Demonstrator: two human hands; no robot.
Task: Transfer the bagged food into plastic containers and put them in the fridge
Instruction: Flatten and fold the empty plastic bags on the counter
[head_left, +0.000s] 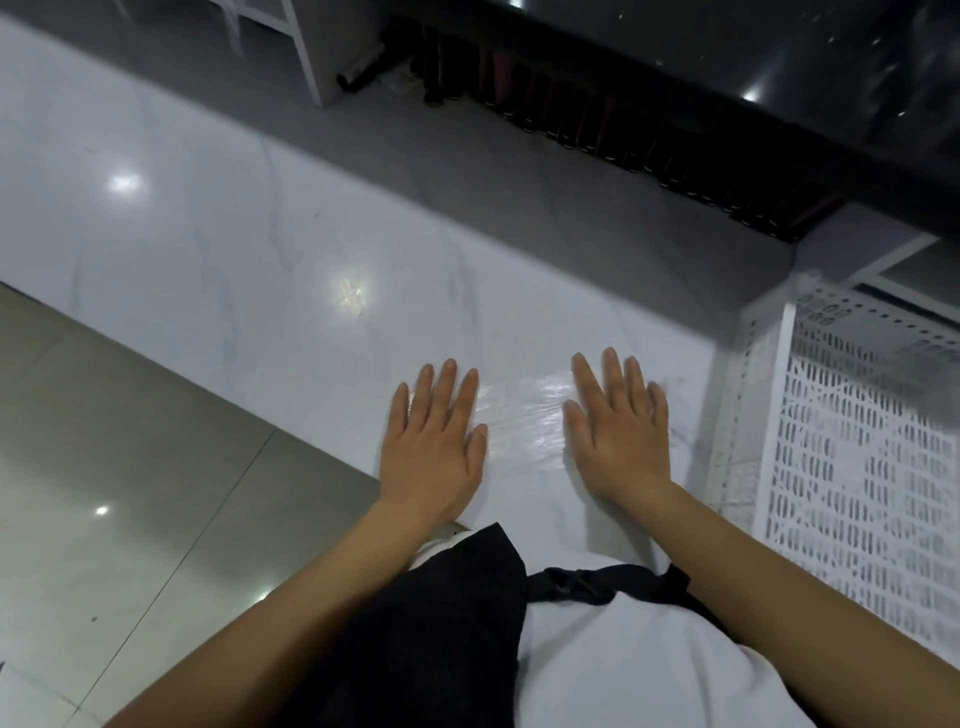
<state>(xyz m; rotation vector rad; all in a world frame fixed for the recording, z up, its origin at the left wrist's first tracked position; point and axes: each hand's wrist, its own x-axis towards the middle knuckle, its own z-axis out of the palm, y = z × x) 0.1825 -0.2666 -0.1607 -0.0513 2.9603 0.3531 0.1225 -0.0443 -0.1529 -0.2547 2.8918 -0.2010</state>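
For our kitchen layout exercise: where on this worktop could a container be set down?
The white worktop is bare left of and beyond both flat hands, left hand, right hand. It is crowded on the right, where the perforated white basket stands.

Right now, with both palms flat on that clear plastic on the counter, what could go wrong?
The clear plastic sheet may slip on the glossy white counter if the left hand or right hand pushes unevenly. It lies near the counter's front edge and could slide off. No food or containers are visible, so the transfer cannot start here.
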